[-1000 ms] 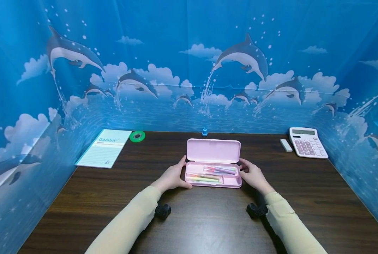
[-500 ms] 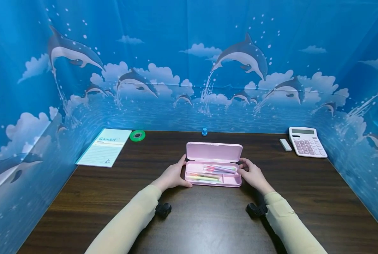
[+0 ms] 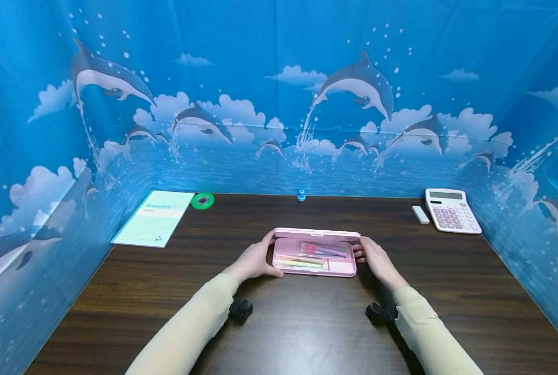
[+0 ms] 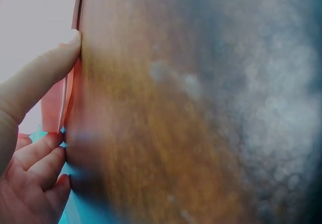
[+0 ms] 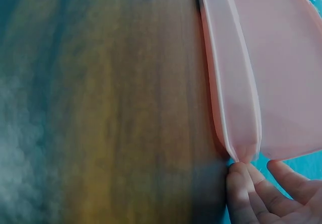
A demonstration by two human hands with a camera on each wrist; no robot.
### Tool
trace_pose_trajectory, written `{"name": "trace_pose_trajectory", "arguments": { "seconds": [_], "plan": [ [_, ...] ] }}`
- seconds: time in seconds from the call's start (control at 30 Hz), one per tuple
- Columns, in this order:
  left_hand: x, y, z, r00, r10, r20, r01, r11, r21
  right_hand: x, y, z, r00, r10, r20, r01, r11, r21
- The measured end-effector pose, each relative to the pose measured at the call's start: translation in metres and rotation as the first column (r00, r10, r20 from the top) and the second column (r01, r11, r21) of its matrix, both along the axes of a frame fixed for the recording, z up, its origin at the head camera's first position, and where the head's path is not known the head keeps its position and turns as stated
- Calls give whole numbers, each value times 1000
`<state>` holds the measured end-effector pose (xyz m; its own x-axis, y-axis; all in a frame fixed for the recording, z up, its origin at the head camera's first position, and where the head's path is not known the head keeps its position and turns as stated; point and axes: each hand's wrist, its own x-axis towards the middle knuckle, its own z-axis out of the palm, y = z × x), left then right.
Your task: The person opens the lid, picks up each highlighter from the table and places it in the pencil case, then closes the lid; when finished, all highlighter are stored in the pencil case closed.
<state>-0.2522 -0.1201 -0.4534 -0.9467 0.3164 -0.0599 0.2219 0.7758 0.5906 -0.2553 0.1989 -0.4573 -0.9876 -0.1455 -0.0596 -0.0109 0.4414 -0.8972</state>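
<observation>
A pink pencil case [image 3: 341, 267] lies on the table, its lid [image 3: 316, 234] tilted partway over the back of the tray. Inside are pale yellow pens [image 3: 302, 262] at the front left and a clear packet of pink and purple pens [image 3: 324, 250] behind them. My left hand [image 3: 255, 259] grips the left end, thumb at the front corner and fingers along the side. At the right end is my right hand [image 3: 376, 262]. In the right wrist view its fingertips [image 5: 239, 171] meet the tray's end, while one finger [image 5: 282, 171] reaches the lid's edge.
A Gambit notepad [image 3: 154, 221] and a green ring-shaped roll [image 3: 202, 201] lie at the back left. A small blue object [image 3: 301, 195] stands at the back middle. A white eraser-like block [image 3: 420, 214] and a calculator [image 3: 452, 211] sit at the back right.
The pencil case lid has swung forward and down from nearly upright to a low tilt. My right hand has risen slightly at the lid's side. The left hand stays in place.
</observation>
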Motion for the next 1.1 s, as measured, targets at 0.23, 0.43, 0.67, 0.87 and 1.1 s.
{"name": "trace_pose_trajectory", "arguments": {
  "seconds": [0.23, 0.43, 0.67, 0.87, 1.1],
  "plan": [
    [2, -1, -2, 1000, -4, -22, 4, 1000, 3, 4, 3, 4, 999, 28, -21, -29, 999, -37],
    [2, -1, -1, 1000, -4, -19, 4, 1000, -6, 6, 8, 4, 995, 91, -46, -90, 996, 22],
    [1, -3, 2, 999, -46, -29, 45, 999, -31, 8, 12, 7, 990, 139, -12, -134, 972, 194],
    [-1, -4, 0, 997, -67, -32, 65, 996, -64, 8, 12, 6, 986, 167, -1, -162, 955, 248],
    [-4, -9, 2, 997, -70, 42, 72, 995, -63, 5, 15, 2, 977, 211, -9, -202, 944, 262]
  ]
}}
